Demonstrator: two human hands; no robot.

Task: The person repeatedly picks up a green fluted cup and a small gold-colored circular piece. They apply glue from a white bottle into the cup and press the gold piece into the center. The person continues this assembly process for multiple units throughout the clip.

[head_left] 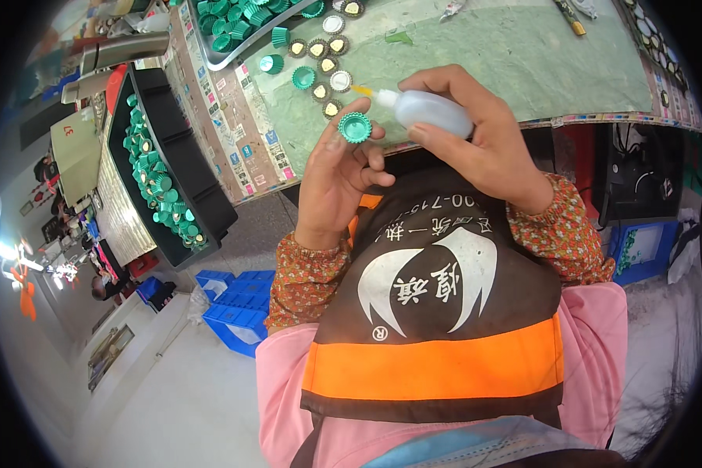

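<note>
My left hand [334,171] holds a small green foil cup [355,127] with a fluted rim, its open side facing up, between thumb and fingers. In my right hand [483,129] is a translucent white squeeze bottle [433,113], lying on its side. Its yellow nozzle tip [362,90] points left, just above the cup and apart from it. Beyond the left hand, several small dark-rimmed round pieces [317,48] with pale centres lie in a loose cluster on the green table covering [476,54]. Another green cup [303,77] lies beside them.
A clear tray [225,58] of green cups stands at the far left of the table. Left of the table, a black bin [199,148] holds more cups. Blue crates [238,304] sit on the floor. A yellow-and-black pen-like tool [573,22] lies at the far right.
</note>
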